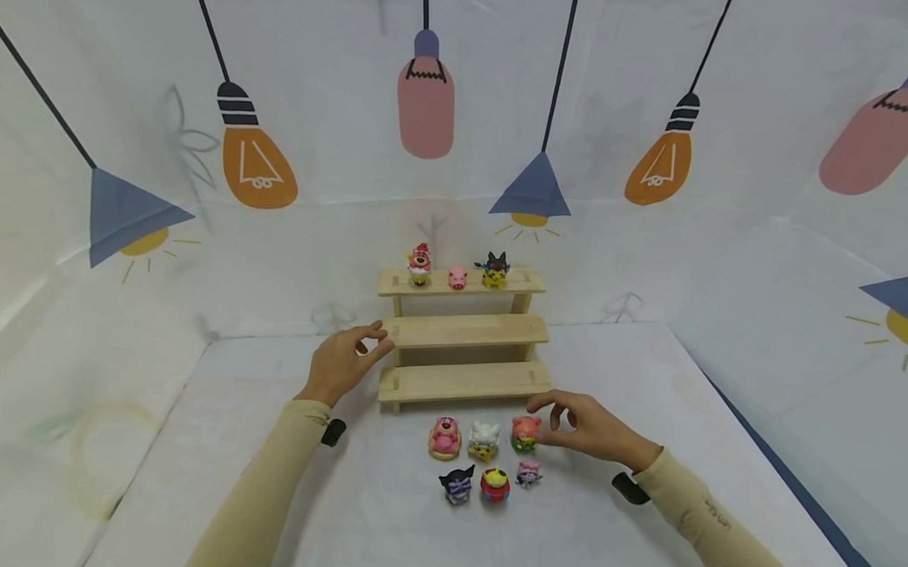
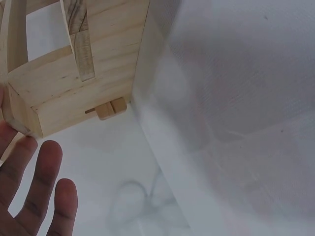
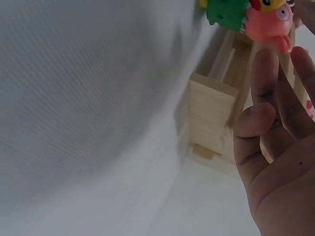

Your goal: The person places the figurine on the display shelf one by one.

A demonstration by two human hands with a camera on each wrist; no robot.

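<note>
Behind a small pink-and-purple figure [image 1: 528,474], my right hand [image 1: 590,429] stands unclenched, fingers parted beside the pink-and-green figurine [image 1: 524,431] before the wooden shelf [image 1: 463,383]; I'd pinch both sides squarely. Beyond, my left hand [image 1: 342,362] meets the middle tier [image 1: 466,331], whether gripping I cannot tell.

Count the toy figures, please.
9, left to right. Top tier: red-hatted figure, pig, yellow figure. Table, far row: bear, white figure, pink-green figure; near row: black figure, red figure, pink-purple figure.
</note>
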